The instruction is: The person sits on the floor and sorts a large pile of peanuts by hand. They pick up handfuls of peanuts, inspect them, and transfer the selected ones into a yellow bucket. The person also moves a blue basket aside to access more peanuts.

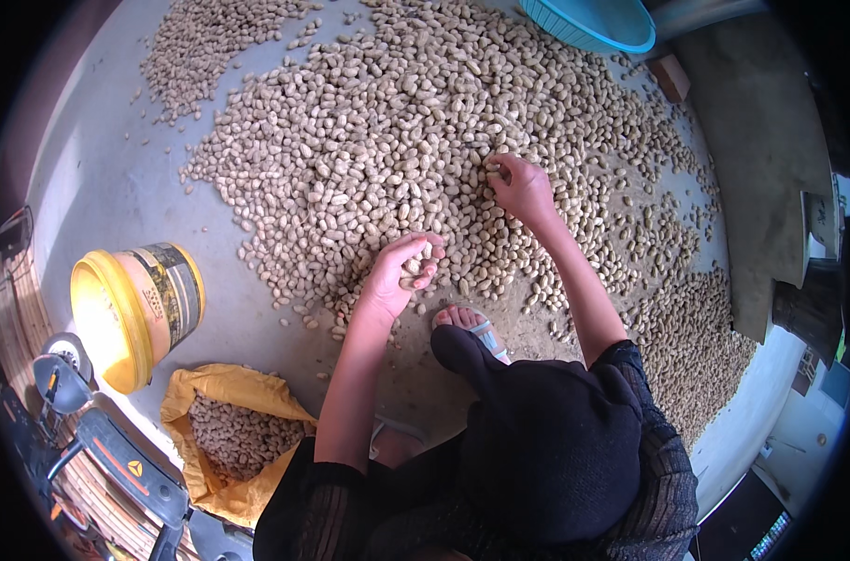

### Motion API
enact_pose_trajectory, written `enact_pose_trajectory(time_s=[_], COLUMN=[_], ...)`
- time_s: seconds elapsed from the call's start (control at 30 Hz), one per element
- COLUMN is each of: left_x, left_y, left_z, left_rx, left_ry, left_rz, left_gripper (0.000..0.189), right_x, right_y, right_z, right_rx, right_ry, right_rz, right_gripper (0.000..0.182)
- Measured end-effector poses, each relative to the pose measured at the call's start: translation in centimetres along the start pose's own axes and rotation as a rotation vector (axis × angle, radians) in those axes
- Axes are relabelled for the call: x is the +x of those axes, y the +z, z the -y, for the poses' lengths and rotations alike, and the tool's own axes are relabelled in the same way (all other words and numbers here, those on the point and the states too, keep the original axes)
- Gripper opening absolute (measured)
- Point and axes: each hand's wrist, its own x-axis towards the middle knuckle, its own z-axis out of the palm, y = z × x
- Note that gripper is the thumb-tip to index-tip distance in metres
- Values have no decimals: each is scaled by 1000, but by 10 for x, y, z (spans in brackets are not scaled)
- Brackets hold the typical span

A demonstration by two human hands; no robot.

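Note:
Unshelled peanuts (369,140) lie in a wide heap over the floor in front of me. My left hand (404,270) is cupped around several peanuts above the near edge of the heap. Further out and to the right, my right hand (523,186) pinches a peanut between thumb and fingertips, just over the heap. At the lower left stands an open yellow woven sack (179,407) that holds many more peanuts.
A yellow-rimmed plastic bucket (165,294) lies on its side at the left, near a scooter-like machine (127,463). At the top right are a turquoise plastic basin (593,35) and a brick (670,78). My sandalled foot (477,326) is beside the heap.

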Motion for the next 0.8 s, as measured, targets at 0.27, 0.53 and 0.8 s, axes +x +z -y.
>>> enact_pose_trajectory(time_s=[0.27,0.53,0.8], left_x=[8,10,7], left_y=[5,-4,-17], left_z=[7,3,-9], left_rx=[-160,-339,-332], left_ry=[-48,-48,1], left_rz=[-138,0,1], left_gripper=[37,28,29], right_x=[-35,28,13], right_y=[-24,14,53], right_z=[73,14,60], right_rx=[357,-186,-50], right_ry=[-132,-137,-182], right_rz=[238,-284,-23], right_gripper=[21,45,48])
